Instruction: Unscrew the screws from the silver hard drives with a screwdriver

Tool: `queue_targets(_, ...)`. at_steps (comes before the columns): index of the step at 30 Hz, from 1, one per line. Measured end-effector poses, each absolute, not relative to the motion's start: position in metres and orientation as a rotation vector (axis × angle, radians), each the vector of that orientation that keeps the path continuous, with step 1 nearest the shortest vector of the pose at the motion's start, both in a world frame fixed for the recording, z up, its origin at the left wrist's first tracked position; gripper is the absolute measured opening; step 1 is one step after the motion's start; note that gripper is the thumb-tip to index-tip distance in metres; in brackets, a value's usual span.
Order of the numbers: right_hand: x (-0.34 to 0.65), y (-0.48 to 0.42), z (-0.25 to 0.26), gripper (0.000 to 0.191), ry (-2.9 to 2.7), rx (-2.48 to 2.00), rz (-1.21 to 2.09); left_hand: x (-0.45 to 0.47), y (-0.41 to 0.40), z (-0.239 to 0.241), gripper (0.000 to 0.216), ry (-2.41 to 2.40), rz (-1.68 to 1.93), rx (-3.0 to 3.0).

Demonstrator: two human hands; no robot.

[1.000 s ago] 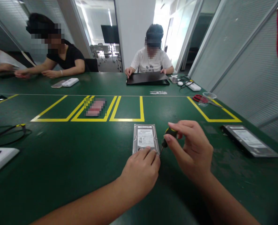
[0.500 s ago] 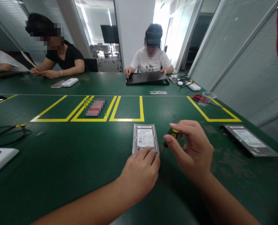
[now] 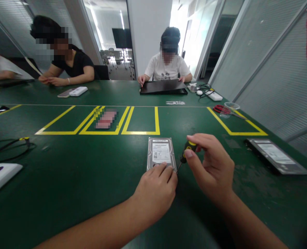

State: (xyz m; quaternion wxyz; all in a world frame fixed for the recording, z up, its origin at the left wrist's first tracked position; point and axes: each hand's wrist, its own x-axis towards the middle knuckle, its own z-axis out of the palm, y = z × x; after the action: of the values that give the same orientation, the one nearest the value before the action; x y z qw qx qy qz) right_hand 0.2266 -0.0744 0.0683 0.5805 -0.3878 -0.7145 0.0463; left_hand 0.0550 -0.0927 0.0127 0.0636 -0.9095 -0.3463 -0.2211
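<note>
A silver hard drive (image 3: 161, 151) with a white label lies flat on the green table in front of me. My left hand (image 3: 157, 186) grips its near end, covering that part with the fingers. Between the thumb and fingers of my right hand (image 3: 211, 162) is a small black and yellow screwdriver (image 3: 188, 150). Its shaft slants down to the drive's near right corner, by my left fingertips. The tip is too small to tell whether it sits in a screw.
Another hard drive (image 3: 279, 155) lies at the right. Behind it are red-handled scissors (image 3: 222, 110) and a clear plastic cup (image 3: 231, 106). Yellow tape (image 3: 140, 132) marks boxes on the table. A white device (image 3: 1, 178) and black cable (image 3: 10, 147) lie left. Co-workers sit opposite.
The thumb and fingers of my right hand have shifted slightly on the screwdriver handle, which stands a little more upright. My left hand stays on the hard drive.
</note>
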Motion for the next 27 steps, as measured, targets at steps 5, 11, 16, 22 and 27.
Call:
queue_targets(5, 0.226, -0.074, 0.065, 0.044, -1.690, -0.931, 0.077, 0.055, -0.092, 0.012, 0.029, -1.043, -0.677, -2.742)
queue_targets(11, 0.228, -0.076, 0.054, 0.054, -1.623, -1.028, 0.132, 0.055, -0.092, 0.013, 0.028, -1.043, -0.668, -2.751)
queue_targets(16, 0.230, -0.077, 0.052, 0.043, -1.624, -1.069, 0.155, 0.054, -0.092, 0.014, 0.027, -1.045, -0.673, -2.746)
queue_targets(22, 0.231, -0.079, 0.058, 0.044, -1.671, -1.090, 0.195, 0.054, -0.092, 0.014, 0.028, -1.040, -0.669, -2.750)
queue_targets(27, 0.232, -0.080, 0.058, 0.044, -1.671, -1.076, 0.241, 0.055, -0.092, 0.012, 0.027, -1.044, -0.654, -2.753)
